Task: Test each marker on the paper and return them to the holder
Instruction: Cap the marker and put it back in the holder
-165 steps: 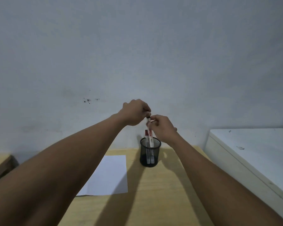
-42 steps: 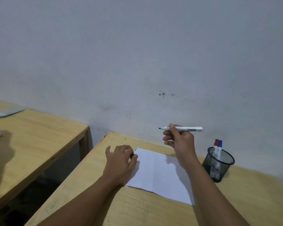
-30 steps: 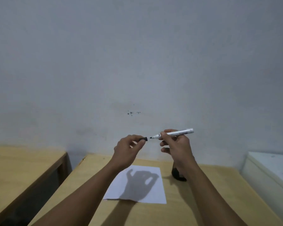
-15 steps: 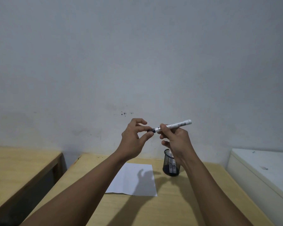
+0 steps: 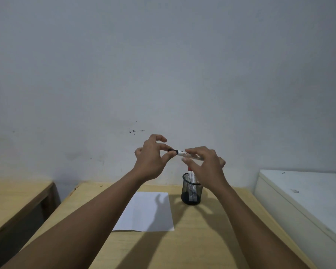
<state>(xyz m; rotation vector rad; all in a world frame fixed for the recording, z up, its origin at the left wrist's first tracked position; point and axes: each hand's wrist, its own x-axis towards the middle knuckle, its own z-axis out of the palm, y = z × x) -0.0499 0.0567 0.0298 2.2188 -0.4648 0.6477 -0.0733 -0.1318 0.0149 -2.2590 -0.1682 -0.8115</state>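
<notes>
Hands meet just above the centre of the frame, where we hold the marker (image 5: pixel 184 153) level between them. Our left hand (image 5: pixel 151 160) pinches the black cap (image 5: pixel 173 151) between thumb and forefinger, the other fingers lifted clear; we judge the cap is being pressed home along the barrel's axis, which explains the horizontal hold. Our right hand (image 5: pixel 204 164) curls loosely round the white barrel, fingers partly blurred, so we cannot tell how firmly it grips. Directly below the right hand, at centre right of the frame, stands the black mesh holder (image 5: pixel 191 198) on the wooden table (image 5: pixel 202 239); it contains at least two white-bodied markers standing upright, one with a red cap (image 5: pixel 190 169) showing above the rim. To the holder's left, apart from it, the white paper (image 5: pixel 145 212) lies flat, shadowed by our hands; any test stroke on it is too faint to make out. We judge the next step to be lowering the marker into the holder.
</notes>
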